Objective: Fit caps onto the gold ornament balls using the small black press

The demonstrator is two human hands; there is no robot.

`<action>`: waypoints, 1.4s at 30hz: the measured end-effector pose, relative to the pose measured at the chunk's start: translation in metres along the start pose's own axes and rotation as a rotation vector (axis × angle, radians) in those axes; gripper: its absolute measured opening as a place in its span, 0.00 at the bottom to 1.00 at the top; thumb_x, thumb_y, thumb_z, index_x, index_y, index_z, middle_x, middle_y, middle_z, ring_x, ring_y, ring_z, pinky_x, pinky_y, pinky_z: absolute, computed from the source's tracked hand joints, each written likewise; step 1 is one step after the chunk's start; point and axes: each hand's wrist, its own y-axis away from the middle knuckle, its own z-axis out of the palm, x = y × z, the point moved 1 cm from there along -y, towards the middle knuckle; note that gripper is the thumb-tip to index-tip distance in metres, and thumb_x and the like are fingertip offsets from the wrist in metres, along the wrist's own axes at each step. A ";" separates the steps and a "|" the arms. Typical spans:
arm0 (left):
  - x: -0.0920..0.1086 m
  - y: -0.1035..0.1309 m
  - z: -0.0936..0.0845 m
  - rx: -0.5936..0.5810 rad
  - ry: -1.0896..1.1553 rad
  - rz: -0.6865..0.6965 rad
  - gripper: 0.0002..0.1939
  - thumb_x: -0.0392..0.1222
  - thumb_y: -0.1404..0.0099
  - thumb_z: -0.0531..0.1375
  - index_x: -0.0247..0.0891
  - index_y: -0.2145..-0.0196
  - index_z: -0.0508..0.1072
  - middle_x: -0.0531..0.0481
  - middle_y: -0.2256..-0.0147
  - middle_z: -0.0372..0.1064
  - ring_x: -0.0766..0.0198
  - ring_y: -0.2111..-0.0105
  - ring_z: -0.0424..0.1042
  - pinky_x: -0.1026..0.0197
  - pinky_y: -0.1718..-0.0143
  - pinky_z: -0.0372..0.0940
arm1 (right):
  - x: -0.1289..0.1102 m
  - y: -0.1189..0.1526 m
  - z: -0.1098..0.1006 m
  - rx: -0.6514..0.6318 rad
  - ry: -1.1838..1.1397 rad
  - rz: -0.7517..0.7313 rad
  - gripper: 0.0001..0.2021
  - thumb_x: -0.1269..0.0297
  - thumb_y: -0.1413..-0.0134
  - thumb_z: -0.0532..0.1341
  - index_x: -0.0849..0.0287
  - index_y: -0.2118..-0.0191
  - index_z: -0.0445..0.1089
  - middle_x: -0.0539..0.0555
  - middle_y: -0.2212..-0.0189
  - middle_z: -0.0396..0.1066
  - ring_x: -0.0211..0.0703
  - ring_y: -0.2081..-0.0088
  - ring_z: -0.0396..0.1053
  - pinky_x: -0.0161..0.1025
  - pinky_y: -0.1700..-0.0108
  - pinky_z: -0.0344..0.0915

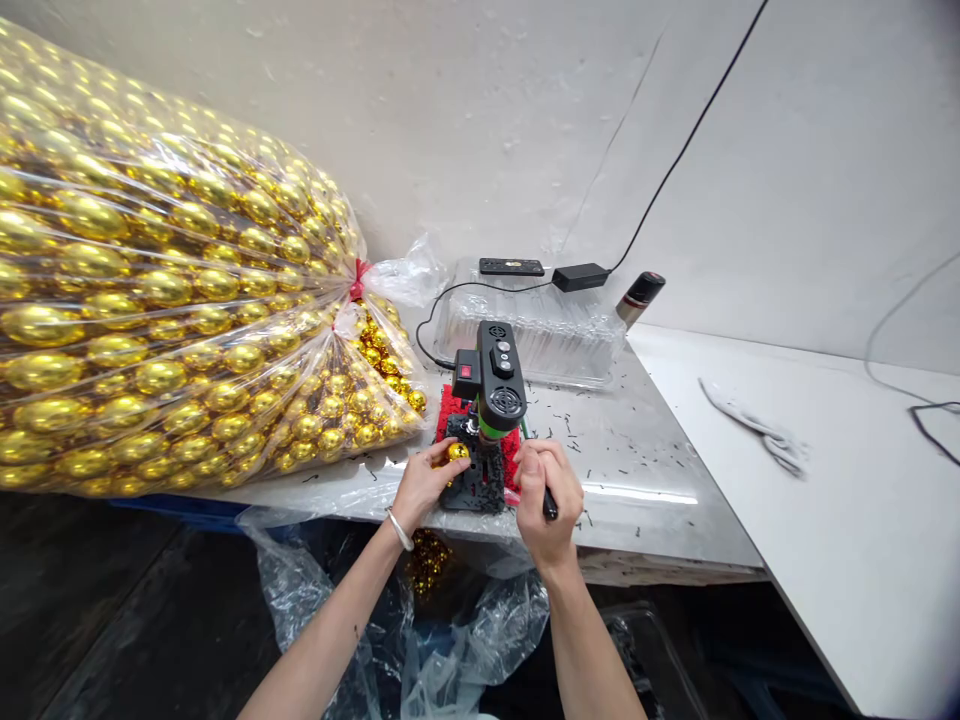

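Note:
A shiny gold ball (458, 452) is held in the fingers of my left hand (424, 485), close to the base of a small black bench drill press (501, 375). My right hand (550, 495) is wrapped around the black-ended lever handle (550, 504) on the press's right side. The tool's tip, under a green collar, is mostly hidden by the motor housing. Red material covered with dark shavings (451, 402) lies around the base. Whether the tip touches the ball I cannot tell.
Large clear bags of gold balls (161, 290) fill the left. Behind the press lies a clear plastic tray (540, 345) with a black power adapter (581, 277) on it. An open plastic bag (480, 630) hangs below the table edge. A glove (757, 425) rests on the white table (840, 520).

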 end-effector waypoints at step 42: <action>0.008 0.007 0.019 -0.086 -1.105 0.414 0.18 0.45 0.39 0.61 0.39 0.52 0.73 0.44 0.54 0.73 0.55 0.55 0.72 0.59 0.57 0.65 | 0.045 0.058 0.027 0.090 0.008 -0.108 0.11 0.71 0.40 0.45 0.56 0.72 0.57 0.49 0.73 0.61 0.38 0.70 0.66 0.47 0.57 0.65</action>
